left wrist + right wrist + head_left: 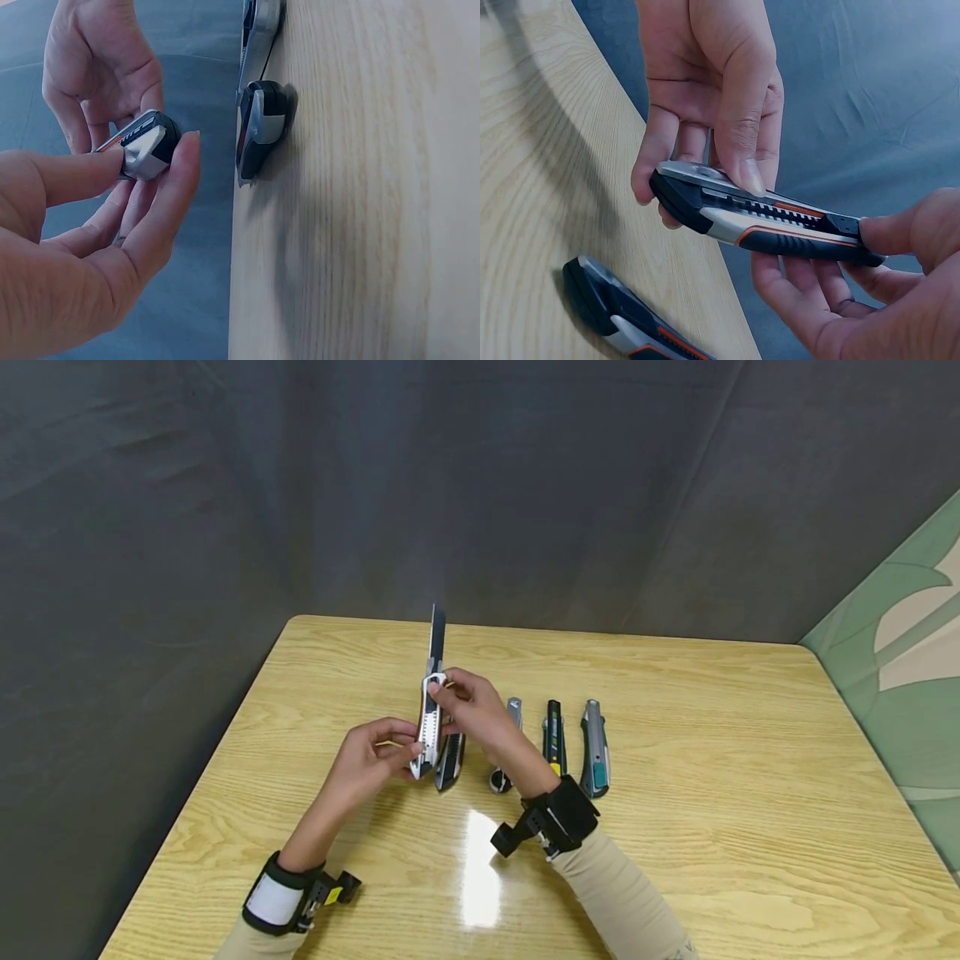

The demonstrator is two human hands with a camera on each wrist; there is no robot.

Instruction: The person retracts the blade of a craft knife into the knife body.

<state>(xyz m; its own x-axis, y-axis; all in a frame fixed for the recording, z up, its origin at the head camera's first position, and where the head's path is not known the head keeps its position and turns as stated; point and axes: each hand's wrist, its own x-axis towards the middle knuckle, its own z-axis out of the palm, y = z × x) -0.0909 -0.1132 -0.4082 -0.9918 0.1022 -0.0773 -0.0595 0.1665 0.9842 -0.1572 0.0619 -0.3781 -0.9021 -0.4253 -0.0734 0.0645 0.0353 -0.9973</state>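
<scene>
Both hands hold up a snap-off utility knife (430, 727) with silver, black and orange parts, raised off the table. Its long dark blade (437, 631) points away, toward the far table edge. My left hand (367, 758) pinches the butt end between thumb and fingers, close-up in the left wrist view. Nearer the blade, my right hand (480, 714) grips the body, its thumb at the slider (841, 225) in the right wrist view. A similar utility knife (450, 762) lies on the table just beside and below the held one, partly covered in the head view.
Right of the hands, three more cutters lie in a row: a silver one (514, 708) partly behind the right wrist, a black and yellow one (553, 739), and a grey and teal one (595, 747). A dark curtain (525, 493) hangs behind the wooden table (750, 793).
</scene>
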